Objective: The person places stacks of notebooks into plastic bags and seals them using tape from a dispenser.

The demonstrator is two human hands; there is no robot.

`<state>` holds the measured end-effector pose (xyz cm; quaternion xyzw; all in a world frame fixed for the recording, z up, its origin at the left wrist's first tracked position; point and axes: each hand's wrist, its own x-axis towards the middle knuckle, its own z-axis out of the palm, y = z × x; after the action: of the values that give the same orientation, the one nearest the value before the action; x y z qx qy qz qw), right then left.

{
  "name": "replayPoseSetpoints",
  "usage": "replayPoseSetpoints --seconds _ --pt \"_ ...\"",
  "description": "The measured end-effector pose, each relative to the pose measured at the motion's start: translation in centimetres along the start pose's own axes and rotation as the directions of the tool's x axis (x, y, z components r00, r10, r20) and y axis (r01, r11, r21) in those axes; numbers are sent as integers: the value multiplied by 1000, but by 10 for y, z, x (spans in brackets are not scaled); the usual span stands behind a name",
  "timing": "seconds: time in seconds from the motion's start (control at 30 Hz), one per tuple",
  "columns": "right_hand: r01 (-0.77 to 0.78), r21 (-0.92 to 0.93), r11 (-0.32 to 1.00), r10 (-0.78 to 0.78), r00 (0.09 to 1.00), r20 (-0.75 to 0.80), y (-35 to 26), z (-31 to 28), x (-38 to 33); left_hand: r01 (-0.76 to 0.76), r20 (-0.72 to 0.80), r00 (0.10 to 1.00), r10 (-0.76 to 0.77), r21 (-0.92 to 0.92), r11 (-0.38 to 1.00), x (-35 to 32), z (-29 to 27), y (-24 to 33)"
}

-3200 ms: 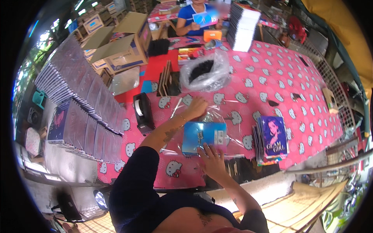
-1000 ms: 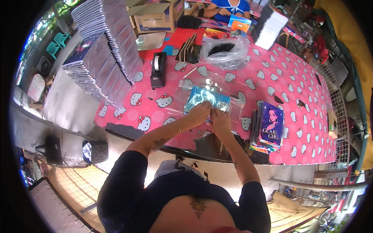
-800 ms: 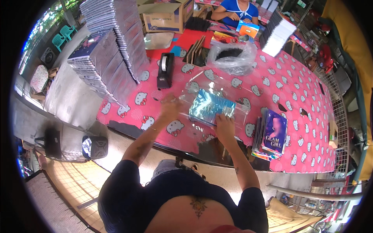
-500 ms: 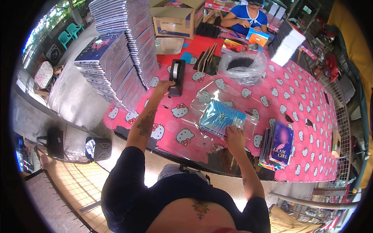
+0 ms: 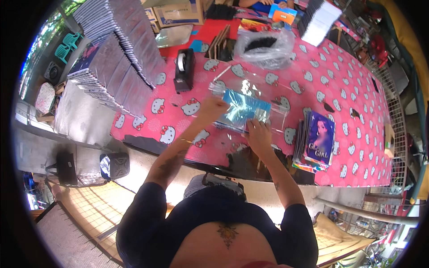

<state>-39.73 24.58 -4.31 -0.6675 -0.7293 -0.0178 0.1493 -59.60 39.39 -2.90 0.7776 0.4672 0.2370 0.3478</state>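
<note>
A blue spiral notebook or small bundle of them (image 5: 243, 107) lies on the table inside clear plastic wrap (image 5: 279, 119), whose loose edges spread around it. My right hand (image 5: 260, 134) holds the wrap down at the bundle's near edge with bent fingers. At the bundle's left side, my left hand (image 5: 213, 110) is closed, fingertips pinched together against the wrap. Anything thin between those fingertips is too small to make out. A black tape dispenser (image 5: 183, 73) with a pale roll stands beyond my left hand.
Tall stacks of wrapped notebooks (image 5: 127, 44) rise at the left. Purple-covered notebooks (image 5: 319, 136) lie to the right. Farther back are a clear plastic bag (image 5: 263, 51), cardboard boxes (image 5: 181, 12) and a white-paged stack (image 5: 318, 24). Another person's arms (image 5: 263, 3) show at the far side.
My left hand has left the tape dispenser and come right to the wrapped bundle. My right hand stays at its near edge. The whole view has shifted, so the far person is mostly cut off.
</note>
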Motion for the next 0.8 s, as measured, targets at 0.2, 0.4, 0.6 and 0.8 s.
replayPoseSetpoints --seconds 0.2,0.4,0.6,0.8 --pt "-25 54 998 25 1000 -11 5 5 -5 71 94 988 -119 403 913 14 87 44" --pt "-16 141 990 36 989 -143 18 2 -7 -106 207 978 -21 581 807 -5 65 49" --pt "-62 103 993 53 995 86 49 6 46 -368 124 923 364 557 744 -64 75 40" --pt "-373 480 794 51 828 559 147 -10 140 -675 -46 674 737 365 641 -56 63 35"
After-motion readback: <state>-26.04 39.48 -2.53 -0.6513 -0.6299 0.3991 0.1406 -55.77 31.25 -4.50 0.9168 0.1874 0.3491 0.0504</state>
